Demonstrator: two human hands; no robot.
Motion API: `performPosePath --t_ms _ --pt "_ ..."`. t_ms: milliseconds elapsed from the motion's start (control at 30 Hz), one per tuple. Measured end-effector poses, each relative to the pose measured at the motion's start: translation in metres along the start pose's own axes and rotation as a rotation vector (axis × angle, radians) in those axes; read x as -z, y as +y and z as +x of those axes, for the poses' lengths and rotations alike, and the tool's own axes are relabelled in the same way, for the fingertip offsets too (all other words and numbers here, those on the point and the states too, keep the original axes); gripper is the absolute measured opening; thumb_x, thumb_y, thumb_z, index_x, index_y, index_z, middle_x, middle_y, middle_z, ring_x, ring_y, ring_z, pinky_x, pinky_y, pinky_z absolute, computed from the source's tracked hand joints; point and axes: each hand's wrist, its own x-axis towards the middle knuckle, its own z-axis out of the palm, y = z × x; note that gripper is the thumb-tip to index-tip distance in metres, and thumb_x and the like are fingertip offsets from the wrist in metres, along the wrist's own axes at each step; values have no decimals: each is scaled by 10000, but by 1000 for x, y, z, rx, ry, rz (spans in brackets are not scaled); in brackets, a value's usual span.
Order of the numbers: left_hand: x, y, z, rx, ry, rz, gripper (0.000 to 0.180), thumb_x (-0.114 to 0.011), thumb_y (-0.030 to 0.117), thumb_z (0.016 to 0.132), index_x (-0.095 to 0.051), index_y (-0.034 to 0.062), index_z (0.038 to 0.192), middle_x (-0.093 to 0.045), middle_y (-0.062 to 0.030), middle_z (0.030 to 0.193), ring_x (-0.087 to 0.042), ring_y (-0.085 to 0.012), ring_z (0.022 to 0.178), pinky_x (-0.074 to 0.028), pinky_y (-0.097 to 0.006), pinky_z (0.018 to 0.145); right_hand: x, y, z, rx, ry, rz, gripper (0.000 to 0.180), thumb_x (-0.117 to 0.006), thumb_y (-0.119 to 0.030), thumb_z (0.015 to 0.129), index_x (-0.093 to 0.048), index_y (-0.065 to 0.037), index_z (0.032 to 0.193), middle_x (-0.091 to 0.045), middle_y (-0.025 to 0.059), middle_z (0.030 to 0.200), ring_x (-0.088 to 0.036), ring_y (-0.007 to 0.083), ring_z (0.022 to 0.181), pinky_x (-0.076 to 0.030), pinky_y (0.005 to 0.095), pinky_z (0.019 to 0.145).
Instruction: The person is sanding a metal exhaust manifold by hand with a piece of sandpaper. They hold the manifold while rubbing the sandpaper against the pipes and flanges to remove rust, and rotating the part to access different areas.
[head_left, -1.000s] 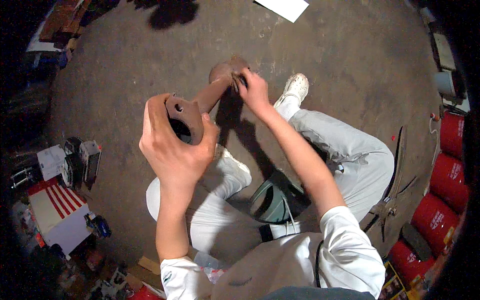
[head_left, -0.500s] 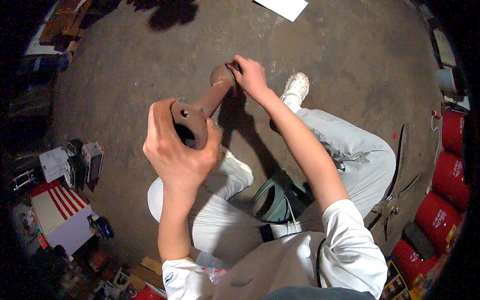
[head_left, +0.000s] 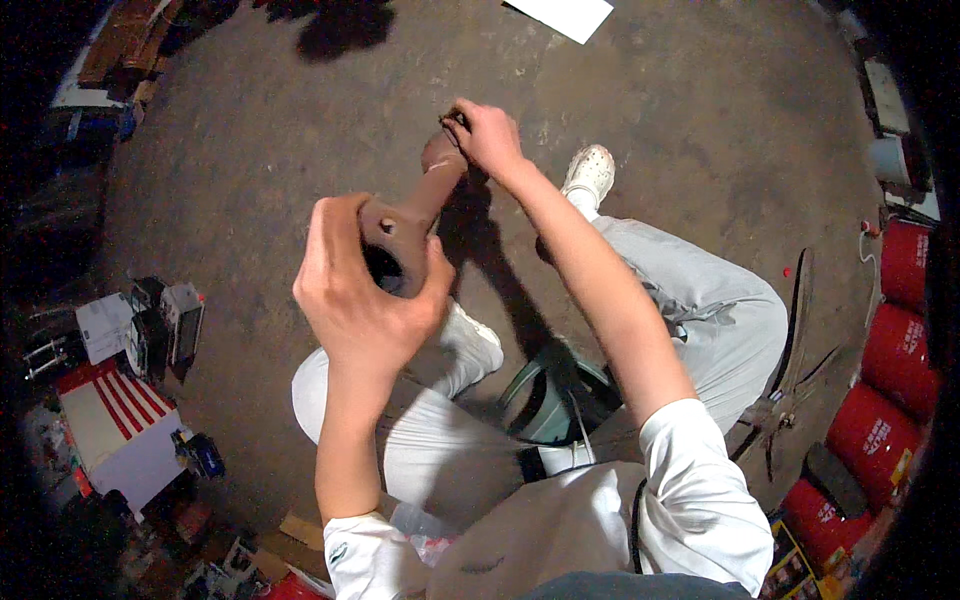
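Two hands on a rusty part

Both hands hold one brown metal part (head_left: 415,215) in the air above the concrete floor (head_left: 680,110). Left hand (head_left: 360,295) wraps the flanged near end, fingers curled tight. Right hand (head_left: 487,135) pinches the far end with closed fingertips.

Left hand (head_left: 355,300) grips a rusty flanged metal part (head_left: 415,215); right hand (head_left: 490,135) pinches its far end.

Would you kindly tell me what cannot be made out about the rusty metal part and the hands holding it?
- Head view: near end of the rusty metal part, covered by the left hand.
- Head view: its far end, hidden by the right hand; any small item pinched there is too small to tell.
- Part's underside: faces away.
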Motion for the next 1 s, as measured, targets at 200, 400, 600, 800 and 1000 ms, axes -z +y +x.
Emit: performPosePath --t_ms 200,400,600,800,1000 --pt "1 -2 -2 103 70 49 464 -838 187 713 -572 19 1054 -599 -145 891 -647 -333 752 -535 -423 664 -4 -17 -78 -101 182 110 191 -734 -183 886 -662 -81 1030 -690 203 876 -677 439 861 -532 510 720" --pt "-9 6 1 111 60 30 486 -865 180 693 -570 24 1046 -601 -125 899 -643 -322 753 -534 -422 677 -15 -4 -62 -154 365 242 168 -719 -132 883 -665 -57 1024 -708 207 895 -689 427 879 -530 491 725" --pt "-5 3 -3 193 81 -133 597 -895 248 740 -599 40 1214 -660 -144 1064 -668 -299 961 -531 -407 854 -21 -19 -52 -214 394 273 135 -721 -112 919 -678 -14 1002 -730 198 923 -724 379 868 -554 420 740" --pt "-6 -2 5 195 75 -235 567 -881 261 798 -624 48 1257 -651 -112 1173 -619 -233 1098 -487 -373 983 -22 -19 -71 -108 409 215 151 -735 -114 912 -674 -5 996 -731 196 911 -724 389 868 -560 402 739" --pt "0 -4 15 331 -23 -279 466 -873 230 815 -611 37 1148 -663 -93 1105 -627 -205 1060 -489 -345 959 -6 -16 -8 -310 249 313 149 -722 -136 903 -696 -14 986 -725 220 908 -702 422 859 -544 474 752"
